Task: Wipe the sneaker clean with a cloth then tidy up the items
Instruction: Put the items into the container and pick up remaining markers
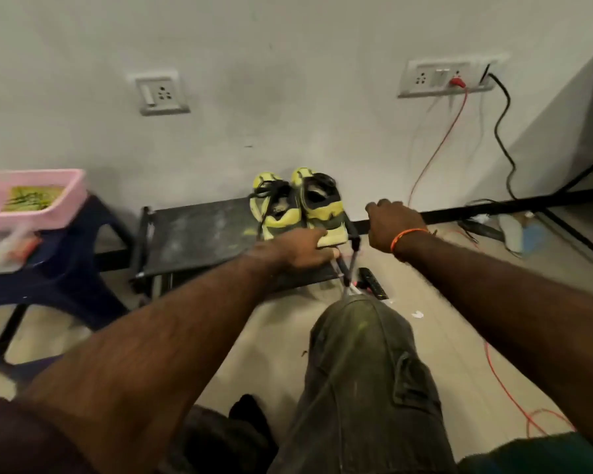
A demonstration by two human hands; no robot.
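- While both sneakers are standing side by side on the low black bench [199, 230], toes toward the wall, the head view is suggesting that the tidy-up stage is in hand rather than the wiping.
- Left hand [298, 248] is reaching to the heel of the right sneaker [319, 203], fingers extended and lying against the pale yellow heel edge; no curled grip is visible.
- Right hand [391, 224] is hovering just beside the same shoe with fingers curled under; whether it is holding anything cannot be told from this angle.
- Left sneaker [271, 206] is touching its partner, with dark laces trailing loosely over its opening.
- For a good result, the pair is best pushed squarely by the heels, keeping the soles flat so neither shoe is tipping off the bench edge; loose laces are likely to snag and deserve tucking in.
- Sneaker uppers are appearing as yellow-green and black fabric with padded collars and thick foam-like soles.
- Bench top is appearing matte, dark and dust-smeared, on a thin metal frame.
- Pink plastic tub [31, 196] is sitting on a blue moulded stool [69, 254] at the left, well apart from the shoes, holding something yellow-green, possibly the cloth.
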